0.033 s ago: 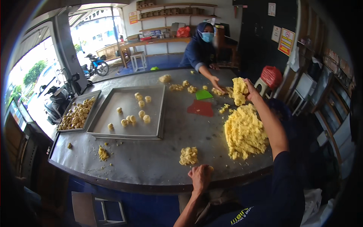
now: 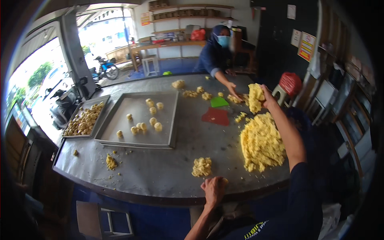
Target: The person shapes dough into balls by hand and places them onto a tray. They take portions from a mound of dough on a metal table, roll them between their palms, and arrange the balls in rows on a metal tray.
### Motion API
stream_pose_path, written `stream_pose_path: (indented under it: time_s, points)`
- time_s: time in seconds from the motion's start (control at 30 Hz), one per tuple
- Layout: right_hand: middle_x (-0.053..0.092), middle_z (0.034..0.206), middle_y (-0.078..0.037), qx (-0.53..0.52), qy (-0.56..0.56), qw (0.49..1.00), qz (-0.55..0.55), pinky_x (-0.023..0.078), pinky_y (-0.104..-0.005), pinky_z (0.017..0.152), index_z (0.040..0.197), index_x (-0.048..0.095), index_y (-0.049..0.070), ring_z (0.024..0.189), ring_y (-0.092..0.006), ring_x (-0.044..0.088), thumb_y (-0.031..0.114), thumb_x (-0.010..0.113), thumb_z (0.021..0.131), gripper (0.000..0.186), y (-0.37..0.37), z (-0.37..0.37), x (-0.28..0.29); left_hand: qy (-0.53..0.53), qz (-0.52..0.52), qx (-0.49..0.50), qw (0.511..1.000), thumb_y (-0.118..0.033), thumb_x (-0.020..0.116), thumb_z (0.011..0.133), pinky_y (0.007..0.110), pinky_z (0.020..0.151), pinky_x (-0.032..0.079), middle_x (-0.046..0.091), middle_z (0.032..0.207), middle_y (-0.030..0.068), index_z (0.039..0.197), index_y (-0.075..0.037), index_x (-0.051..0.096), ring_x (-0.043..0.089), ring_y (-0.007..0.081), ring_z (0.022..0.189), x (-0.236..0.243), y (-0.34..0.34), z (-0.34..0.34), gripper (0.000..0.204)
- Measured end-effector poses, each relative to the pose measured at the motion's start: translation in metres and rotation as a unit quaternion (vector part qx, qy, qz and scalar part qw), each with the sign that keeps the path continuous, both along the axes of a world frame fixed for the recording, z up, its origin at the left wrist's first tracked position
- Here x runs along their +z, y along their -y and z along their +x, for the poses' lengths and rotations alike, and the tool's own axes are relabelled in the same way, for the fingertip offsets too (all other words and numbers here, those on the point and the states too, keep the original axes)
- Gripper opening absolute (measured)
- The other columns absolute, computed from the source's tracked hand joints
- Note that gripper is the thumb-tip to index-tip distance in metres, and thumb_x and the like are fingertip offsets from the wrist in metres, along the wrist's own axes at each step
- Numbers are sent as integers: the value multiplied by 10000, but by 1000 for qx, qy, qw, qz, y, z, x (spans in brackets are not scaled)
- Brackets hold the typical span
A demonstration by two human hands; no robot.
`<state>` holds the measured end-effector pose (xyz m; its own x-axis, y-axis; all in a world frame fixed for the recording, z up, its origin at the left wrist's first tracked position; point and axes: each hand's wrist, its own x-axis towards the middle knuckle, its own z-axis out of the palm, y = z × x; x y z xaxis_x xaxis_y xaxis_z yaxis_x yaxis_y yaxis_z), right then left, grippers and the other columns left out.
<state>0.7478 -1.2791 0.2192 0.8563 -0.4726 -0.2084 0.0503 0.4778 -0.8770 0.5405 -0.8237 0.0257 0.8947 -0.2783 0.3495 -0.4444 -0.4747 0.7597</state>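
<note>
Yellow dough lump [image 2: 255, 99]: held up just beyond the dough mound [image 2: 263, 142]
Right hand [image 2: 269, 97]: fingers clamped on the lump
Left hand [image 2: 215, 190]: near edge of table [image 2: 156, 172]; fingers curled, grip cannot be told
Large metal tray [image 2: 132, 105]: scattered dough balls [image 2: 153, 121]

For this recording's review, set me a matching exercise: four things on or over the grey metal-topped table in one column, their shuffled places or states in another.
Things
1. Person's bare right hand
2. Person's bare left hand
3. Flat red sheet
4. Large shallow rectangular metal tray

Places or states
A. Curled, at the near edge of the table
B. Bearing scattered pale round dough balls
C. Gripping a crumbly yellow dough chunk
D. Just nearer the wearer than the flat green piece

Pairs: 1-C, 2-A, 3-D, 4-B
</note>
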Motion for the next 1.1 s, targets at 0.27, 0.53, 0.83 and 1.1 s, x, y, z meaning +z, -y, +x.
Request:
stream_pose_path:
  time_s: [0.27, 0.53, 0.83, 1.1]
  points:
    - [650, 1210, -102, 57, 48, 996, 54, 506, -559, 975, 1195, 647, 145, 1094, -332, 640, 601, 752, 781, 625, 86, 133, -57, -18, -7, -47, 999, -257, 681, 876, 415, 925, 334, 679, 1013, 13, 1087, -172, 672, 563, 213, 1040, -7, 2, -1, 228]
    - [670, 1231, -139, 43, -166, 977, -126, 554, -525, 882, 1140, 656, 152, 1045, -354, 674, 763, 696, 707, 750, 151, 256, -102, -56, 15, -30, 998, -158, 604, 921, 409, 819, 338, 563, 808, 48, 876, -112, 598, 480, 224, 855, 25, 10, -4, 64]
    - [648, 1233, -116, 202, -142, 967, -62, 508, -560, 915, 1264, 616, 174, 1082, -327, 647, 768, 728, 690, 834, 101, 228, -22, 14, -55, -20, 998, -192, 627, 900, 388, 823, 308, 563, 812, 20, 885, -147, 612, 464, 216, 842, 10, 15, -1, 50]
    - [558, 663, 26, 123, -3, 930, -346, 401, -206, 463, 845, 577, 135, 526, -57, 504, 277, 651, 947, 190, -58, 49, -10, -24, -23, -29, 999, -249, 662, 879, 394, 937, 324, 650, 1018, 17, 1113, -174, 653, 535, 200, 1048, -24, 5, -8, 245]
